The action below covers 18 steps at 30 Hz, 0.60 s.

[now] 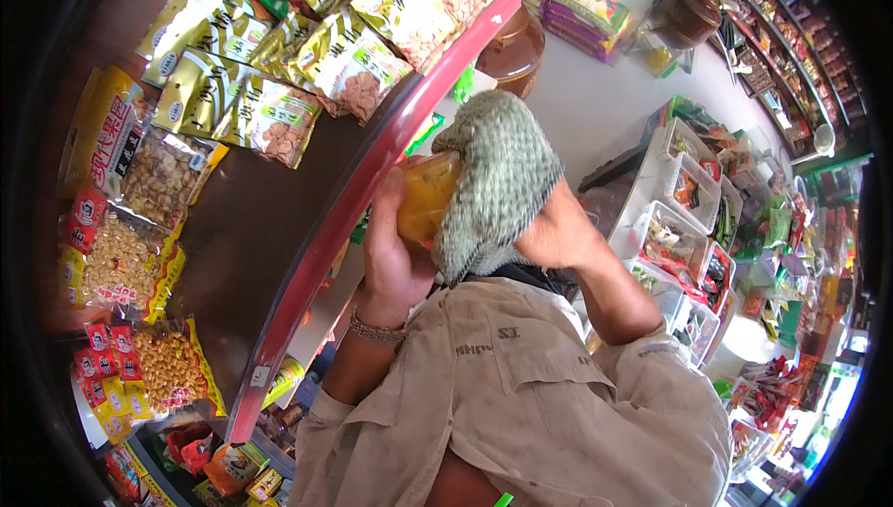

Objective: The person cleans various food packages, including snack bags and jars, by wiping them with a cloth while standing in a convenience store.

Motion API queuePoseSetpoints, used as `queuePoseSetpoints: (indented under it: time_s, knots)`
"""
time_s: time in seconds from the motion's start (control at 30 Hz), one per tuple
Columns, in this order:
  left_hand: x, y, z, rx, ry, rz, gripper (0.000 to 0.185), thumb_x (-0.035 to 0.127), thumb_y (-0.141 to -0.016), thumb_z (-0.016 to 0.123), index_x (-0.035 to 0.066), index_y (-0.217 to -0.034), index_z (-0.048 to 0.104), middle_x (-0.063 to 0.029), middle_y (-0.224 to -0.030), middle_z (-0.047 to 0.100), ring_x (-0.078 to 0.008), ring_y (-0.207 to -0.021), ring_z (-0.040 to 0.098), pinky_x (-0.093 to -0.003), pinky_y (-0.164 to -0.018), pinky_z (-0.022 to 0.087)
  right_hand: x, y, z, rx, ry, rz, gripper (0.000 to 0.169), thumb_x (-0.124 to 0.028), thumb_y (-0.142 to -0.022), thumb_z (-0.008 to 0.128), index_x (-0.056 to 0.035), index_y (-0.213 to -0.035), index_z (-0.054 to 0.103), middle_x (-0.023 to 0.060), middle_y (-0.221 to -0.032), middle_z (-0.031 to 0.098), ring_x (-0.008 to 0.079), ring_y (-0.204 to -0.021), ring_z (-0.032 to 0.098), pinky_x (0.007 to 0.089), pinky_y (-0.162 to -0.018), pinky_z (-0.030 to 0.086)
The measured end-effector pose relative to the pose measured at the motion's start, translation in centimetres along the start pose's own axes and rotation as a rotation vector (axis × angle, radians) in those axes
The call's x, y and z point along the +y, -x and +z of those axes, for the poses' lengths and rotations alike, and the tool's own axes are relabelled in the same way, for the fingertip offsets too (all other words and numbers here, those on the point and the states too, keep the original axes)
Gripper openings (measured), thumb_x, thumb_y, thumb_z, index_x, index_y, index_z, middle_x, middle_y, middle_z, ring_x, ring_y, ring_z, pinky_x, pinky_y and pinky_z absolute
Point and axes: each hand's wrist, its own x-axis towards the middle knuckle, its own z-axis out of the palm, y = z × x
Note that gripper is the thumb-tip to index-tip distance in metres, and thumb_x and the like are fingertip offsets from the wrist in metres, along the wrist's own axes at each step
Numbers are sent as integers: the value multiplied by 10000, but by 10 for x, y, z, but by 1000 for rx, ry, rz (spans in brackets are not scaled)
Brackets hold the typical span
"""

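Near the middle of the head view, my left hand [392, 249] grips a clear container with yellow-orange contents [427, 193], its thumb along the near side. A grey-green knitted cloth [492, 179] lies against the container's right side. My right hand [558, 228] holds this cloth from the right, its fingers mostly hidden under the fabric. Just left of the container runs the red edge of a shelf [335, 228], which bears gold snack packets [279, 116] and bags of nuts [122, 256].
Behind the cloth stands a brown jar [515, 53]. Bags with purple packaging [575, 29] lie on the pale floor. On the right are clear plastic bins [670, 235] of packaged goods, and stocked shelves [788, 32] curve along the upper right.
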Motion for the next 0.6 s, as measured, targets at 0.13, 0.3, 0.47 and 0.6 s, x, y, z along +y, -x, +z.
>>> queuePoseSetpoints:
  time_s: [0.13,0.3,0.47,0.6]
  knots:
    - [-6,4,-10,-28,-5,-83,461,399,-1061,418,53,-1358,487,-124,-1267,629,-246,-1136,650,-376,-972,534,12,1,1,68,-586,155,288,-60,-999,574,23,-1275,569,88,-1197,658,161,-1068,611,354,-940,505]
    - [-25,-8,-18,-151,308,-219,458,411,-1061,407,56,-1286,589,-102,-1228,673,-227,-1100,672,-397,-1007,511,51,20,11,384,-1303,504,320,-142,-1012,541,-27,-1309,578,120,-1203,669,217,-1046,660,402,-932,548]
    - [-37,-18,-39,-334,396,-459,669,649,-951,459,124,-1357,545,-160,-1302,626,-359,-964,683,-397,-510,544,81,41,1,342,-2046,237,538,-404,-1009,447,-4,-1355,544,197,-1335,607,373,-1220,580,518,-1094,442]
    - [-31,-15,-8,-73,369,-437,616,616,-1013,379,99,-1278,582,-128,-1056,703,-265,-769,706,-366,-511,554,71,60,-11,340,-1897,-21,623,-449,-994,487,-20,-1446,466,196,-1452,514,380,-1305,519,530,-1130,404]
